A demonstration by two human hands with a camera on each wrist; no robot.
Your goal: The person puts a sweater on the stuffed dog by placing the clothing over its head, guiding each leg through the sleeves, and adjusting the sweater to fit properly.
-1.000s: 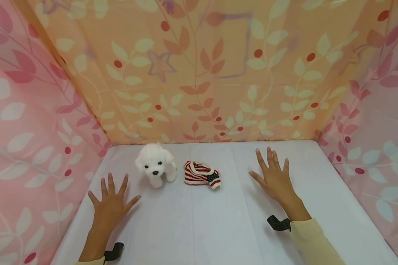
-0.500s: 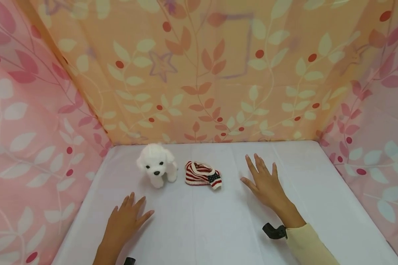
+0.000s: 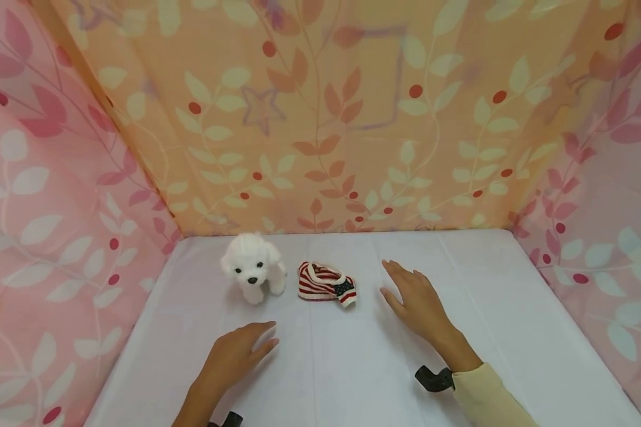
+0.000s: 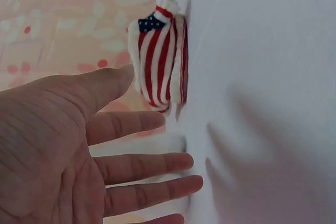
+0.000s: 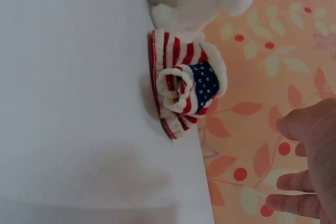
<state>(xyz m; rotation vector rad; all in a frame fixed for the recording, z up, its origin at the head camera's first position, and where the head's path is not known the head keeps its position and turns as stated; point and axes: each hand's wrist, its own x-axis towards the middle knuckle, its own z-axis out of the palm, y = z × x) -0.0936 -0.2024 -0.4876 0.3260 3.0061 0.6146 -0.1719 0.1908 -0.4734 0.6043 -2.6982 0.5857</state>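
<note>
A white plush dog point(image 3: 253, 267) stands on the table's left side, facing the front. Right of it lies a small knitted sweater point(image 3: 326, 282), red-and-white striped with a dark blue starred patch; its ribbed sleeve opening shows in the right wrist view point(image 5: 176, 90). My left hand point(image 3: 235, 356) hovers in front of the dog and sweater, fingers extended, touching neither. My right hand point(image 3: 419, 302) is held to the right of the sweater, apart from it, fingers nearly straight. In the left wrist view the left fingers partly cover the dog.
A white cloth covers the table point(image 3: 352, 367). An orange leaf-patterned curtain point(image 3: 320, 148) hangs at the back edge, with pink patterned curtains point(image 3: 59, 237) at the sides. Each wrist wears a black camera mount point(image 3: 434, 378).
My left hand has moved inward and toward the front, its spread fingers drawing together. The right hand has shifted left toward the sweater, its fingers also closer together. Dog and sweater stay put.
</note>
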